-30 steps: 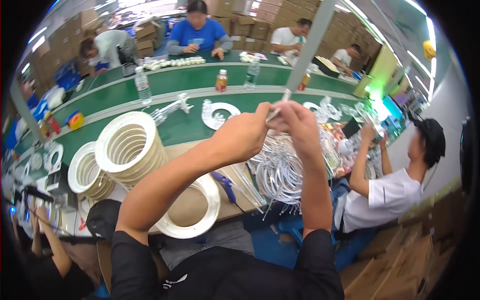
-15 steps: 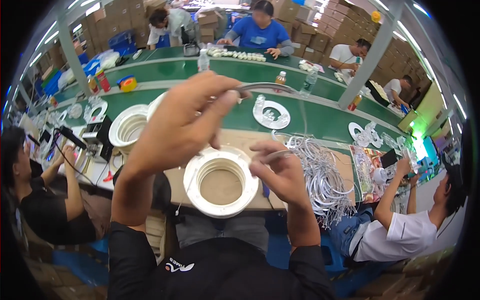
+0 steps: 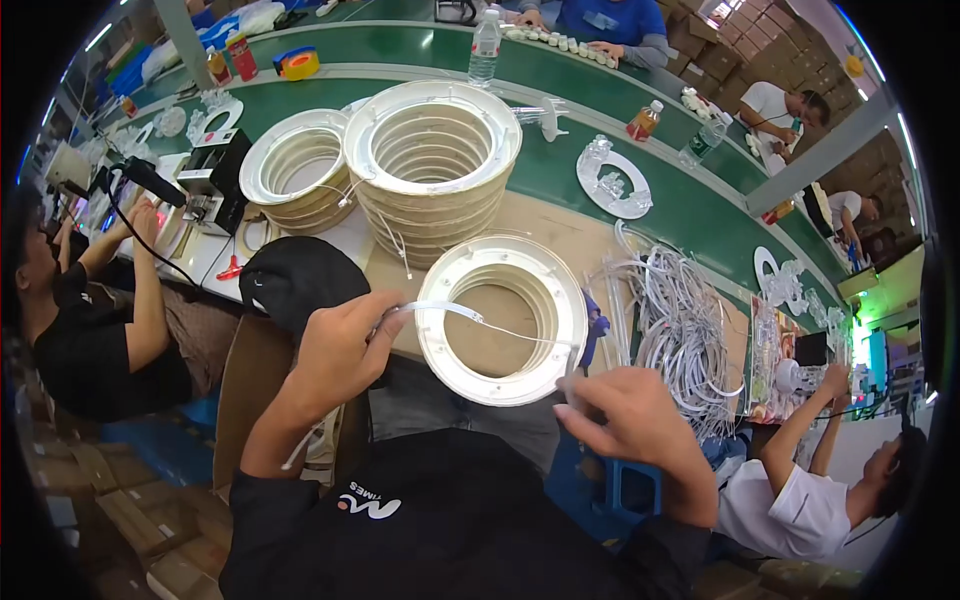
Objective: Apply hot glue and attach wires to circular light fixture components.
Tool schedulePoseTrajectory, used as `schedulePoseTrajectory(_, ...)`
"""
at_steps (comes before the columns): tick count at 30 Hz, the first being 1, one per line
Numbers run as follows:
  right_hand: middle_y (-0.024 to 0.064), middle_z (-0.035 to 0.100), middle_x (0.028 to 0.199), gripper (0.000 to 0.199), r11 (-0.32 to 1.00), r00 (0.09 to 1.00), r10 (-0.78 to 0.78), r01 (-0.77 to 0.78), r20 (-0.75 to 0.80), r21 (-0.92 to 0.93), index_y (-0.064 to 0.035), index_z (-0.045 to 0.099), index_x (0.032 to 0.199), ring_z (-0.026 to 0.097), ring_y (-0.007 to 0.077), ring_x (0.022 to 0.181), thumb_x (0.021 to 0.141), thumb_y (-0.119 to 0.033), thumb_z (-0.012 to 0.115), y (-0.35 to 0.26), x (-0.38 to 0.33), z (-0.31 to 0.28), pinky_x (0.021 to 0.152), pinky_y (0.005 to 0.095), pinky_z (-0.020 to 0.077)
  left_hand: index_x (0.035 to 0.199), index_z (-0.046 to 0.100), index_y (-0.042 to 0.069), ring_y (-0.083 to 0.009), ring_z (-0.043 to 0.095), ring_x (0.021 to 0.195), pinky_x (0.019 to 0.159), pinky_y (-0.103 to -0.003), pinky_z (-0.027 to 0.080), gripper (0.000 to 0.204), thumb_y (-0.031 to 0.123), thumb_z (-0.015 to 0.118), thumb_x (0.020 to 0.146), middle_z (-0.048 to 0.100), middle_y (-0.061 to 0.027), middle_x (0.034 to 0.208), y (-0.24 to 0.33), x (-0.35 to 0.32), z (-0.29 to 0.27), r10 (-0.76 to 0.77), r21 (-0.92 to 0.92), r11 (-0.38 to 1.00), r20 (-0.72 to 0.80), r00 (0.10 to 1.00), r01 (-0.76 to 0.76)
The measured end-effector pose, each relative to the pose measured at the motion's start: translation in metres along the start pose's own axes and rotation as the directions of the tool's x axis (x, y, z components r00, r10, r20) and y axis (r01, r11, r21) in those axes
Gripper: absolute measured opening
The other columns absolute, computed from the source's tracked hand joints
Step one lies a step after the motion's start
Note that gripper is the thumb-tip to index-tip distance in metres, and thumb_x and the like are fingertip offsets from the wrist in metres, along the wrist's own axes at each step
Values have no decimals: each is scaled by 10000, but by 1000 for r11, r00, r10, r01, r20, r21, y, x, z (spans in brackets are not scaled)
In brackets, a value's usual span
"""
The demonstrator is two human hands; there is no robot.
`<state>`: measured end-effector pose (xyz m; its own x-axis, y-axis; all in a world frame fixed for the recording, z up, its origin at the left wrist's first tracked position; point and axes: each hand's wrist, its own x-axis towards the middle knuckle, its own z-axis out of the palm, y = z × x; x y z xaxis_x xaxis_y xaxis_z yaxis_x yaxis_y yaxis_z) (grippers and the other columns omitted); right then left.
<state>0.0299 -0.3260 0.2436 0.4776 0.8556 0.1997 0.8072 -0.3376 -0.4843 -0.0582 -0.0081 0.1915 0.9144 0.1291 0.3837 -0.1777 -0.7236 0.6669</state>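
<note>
My left hand (image 3: 345,350) is closed, pinching a white LED strip (image 3: 447,306) between thumb and fingers. A thin wire runs from the strip's end across the opening of a round white ring housing (image 3: 436,350) toward my right hand. Below my left wrist dangles a wire end with a small connector (image 3: 292,463). At the housing's lower right edge, my right hand (image 3: 635,412) pinches a pale, blurred piece of strip between thumb and forefinger. The housing lies face up on the cardboard-covered bench, with small posts around its rim.
Tall stacked ring housings (image 3: 430,190) and a shorter stack (image 3: 290,185) stand behind. A heap of LED strips (image 3: 685,320) lies at right. A black cap (image 3: 300,285) sits left. Beyond are a green conveyor (image 3: 555,185) and a water bottle (image 3: 485,48); co-workers sit on both sides.
Both hands have come down and nearer to me, the left from above the housing to its left side, the right to its lower right. The view has shifted, uncovering the stacks.
</note>
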Motion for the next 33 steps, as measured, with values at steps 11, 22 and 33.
schedulePoseTrajectory(11, 131, 683, 738, 130, 895, 872, 407, -440, -270, -70, -26, 664, 1004, 692, 276, 624, 921, -120, 699, 23, 30, -1, 577, 339, 518, 991, 655, 2, -367, 664, 700, 595, -402, 513, 137, 118, 681, 922, 680, -173, 822, -20, 8, 13, -146, -22, 989, 94, 985, 148)
schedulePoseTrajectory(22, 127, 668, 740, 130, 881, 920, 390, -358, 45, -310, -66, 698, 961, 657, 345, 638, 874, -160, 723, 31, 5, -4, 552, 416, 514, 1002, 655, 28, -357, 668, 737, 615, -422, 534, 116, 97, 677, 912, 665, -151, 858, -10, 18, 18, -55, 29, 998, 281, 958, 48)
schedulePoseTrajectory(33, 38, 611, 585, 219, 792, 752, 611, -575, -249, 206, -13, 737, 1037, 555, 62, 483, 823, -49, 761, 42, -26, 25, 491, 220, 424, 1095, 601, 35, -393, 656, 784, 634, -469, 517, 167, 111, 613, 947, 663, -166, 909, -22, 74, 51, 113, 179, 968, 322, 940, -177)
